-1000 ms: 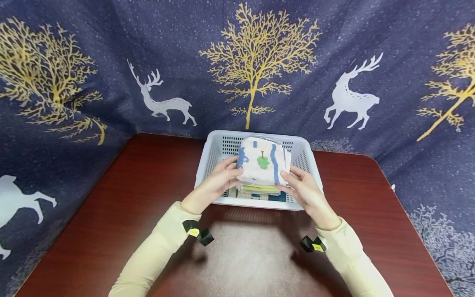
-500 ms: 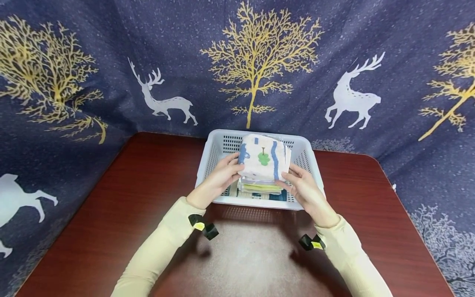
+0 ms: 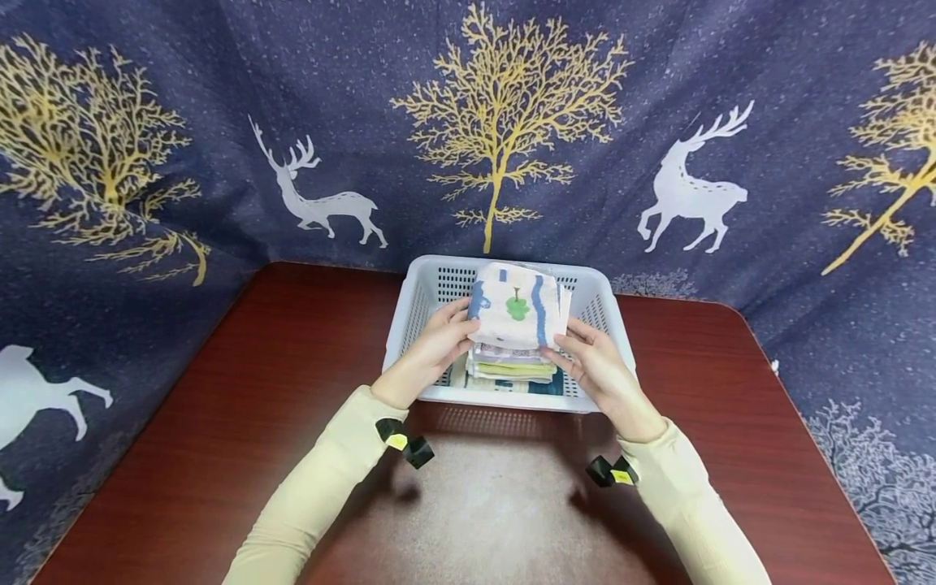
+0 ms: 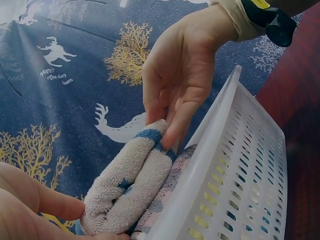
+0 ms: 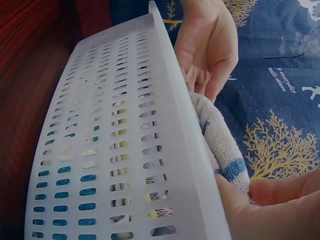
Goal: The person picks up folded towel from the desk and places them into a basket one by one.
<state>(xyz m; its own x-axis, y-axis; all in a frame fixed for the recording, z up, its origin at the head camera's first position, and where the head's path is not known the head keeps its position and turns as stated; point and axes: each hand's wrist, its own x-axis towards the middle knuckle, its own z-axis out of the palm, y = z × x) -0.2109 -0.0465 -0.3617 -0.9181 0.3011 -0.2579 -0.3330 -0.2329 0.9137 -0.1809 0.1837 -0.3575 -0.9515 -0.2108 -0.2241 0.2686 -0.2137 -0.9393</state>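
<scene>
A folded white towel [image 3: 515,309] with blue stripes and a green tree print is held over a stack of folded cloths [image 3: 512,371] inside a pale plastic basket [image 3: 409,317]. My left hand [image 3: 436,341] pinches its left edge, thumb on top and fingers underneath. On the opposite edge, my right hand [image 3: 603,366] grips it the same way. Seen from the left wrist, the towel's thick folded side [image 4: 125,185] shows above a pinkish patterned cloth [image 4: 162,200]. From the right wrist, the basket wall [image 5: 115,110] hides most of the stack.
The basket stands at the back of a dark red wooden table [image 3: 292,357], close to a blue curtain [image 3: 439,203] printed with deer and golden trees. Its perforated walls rise around the stack. Both sleeves carry small black cameras.
Both hands have shifted the white towel slightly up and toward the back. More of the stack beneath, including a lilac patterned cloth, shows in front of it.
</scene>
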